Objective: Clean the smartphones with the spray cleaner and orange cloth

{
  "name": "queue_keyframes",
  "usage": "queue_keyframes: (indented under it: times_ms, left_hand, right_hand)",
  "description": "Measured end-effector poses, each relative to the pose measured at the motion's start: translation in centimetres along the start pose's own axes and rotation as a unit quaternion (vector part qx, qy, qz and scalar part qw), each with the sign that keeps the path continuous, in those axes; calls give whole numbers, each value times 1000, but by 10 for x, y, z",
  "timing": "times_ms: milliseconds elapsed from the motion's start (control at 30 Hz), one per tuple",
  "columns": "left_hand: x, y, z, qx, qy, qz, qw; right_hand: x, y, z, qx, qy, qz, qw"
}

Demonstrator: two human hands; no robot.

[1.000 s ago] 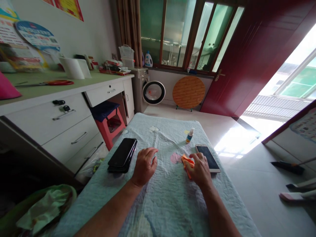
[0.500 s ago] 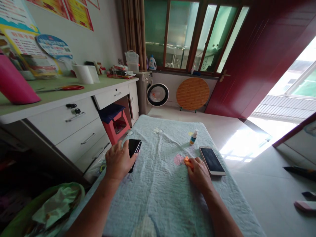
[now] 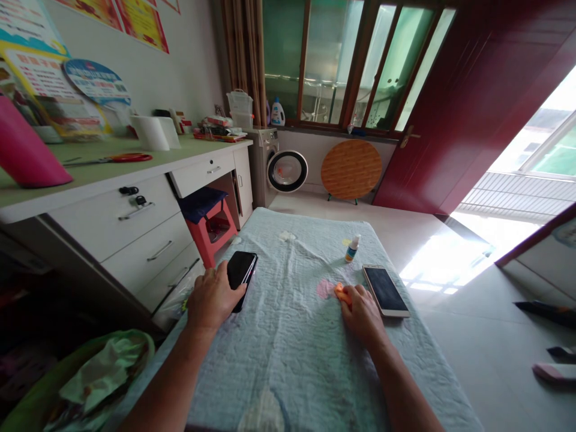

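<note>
My left hand (image 3: 213, 300) is at the near left side of a black smartphone (image 3: 241, 267), with the thumb reaching across the phone's lower part and the fingers apart. The phone lies on the light blue quilted cover (image 3: 288, 336); a second dark layer shows under its right edge. My right hand (image 3: 363, 313) rests on the cover, fingers closed on a small orange cloth (image 3: 342, 293). Just right of that hand lies a white-framed smartphone (image 3: 386, 290), its dark screen up. A small spray bottle (image 3: 353, 249) stands upright beyond it.
On the left is a white desk (image 3: 135, 210) holding a pink cylinder (image 3: 29, 144), scissors (image 3: 126, 158) and paper rolls (image 3: 153, 133). A red stool (image 3: 211, 231) sits beneath it. A lined bin (image 3: 96, 378) is at lower left. Behind are an open washing machine (image 3: 265, 144) and a round wooden tabletop (image 3: 351, 170).
My left hand has drawn slightly left and back across the black smartphone, so more of its screen shows. My right hand and the orange cloth are almost unmoved.
</note>
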State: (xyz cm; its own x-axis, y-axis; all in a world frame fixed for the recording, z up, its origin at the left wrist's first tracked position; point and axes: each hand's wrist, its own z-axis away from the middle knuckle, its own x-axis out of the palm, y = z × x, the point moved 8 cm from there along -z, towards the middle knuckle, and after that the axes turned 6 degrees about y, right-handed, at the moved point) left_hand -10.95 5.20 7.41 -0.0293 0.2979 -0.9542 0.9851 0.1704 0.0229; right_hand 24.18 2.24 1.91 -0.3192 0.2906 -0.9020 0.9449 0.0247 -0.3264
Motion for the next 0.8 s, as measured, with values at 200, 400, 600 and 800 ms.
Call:
queue_keyframes:
  times_ms: [200, 400, 600, 800]
  left_hand:
    - [-5, 0, 0, -19, 12, -19, 1000]
    - [-5, 1, -4, -44, 18, -10, 999]
    - [7, -5, -9, -57, -19, 10, 998]
    - [10, -5, -11, -54, -13, 18, 998]
  right_hand:
    - [1, 0, 0, -4, 2, 4, 1000]
    - [-1, -2, 0, -7, 1, 3, 1000]
    - [0, -1, 1, -3, -7, 4, 1000]
    - [0, -1, 1, -2, -8, 4, 1000]
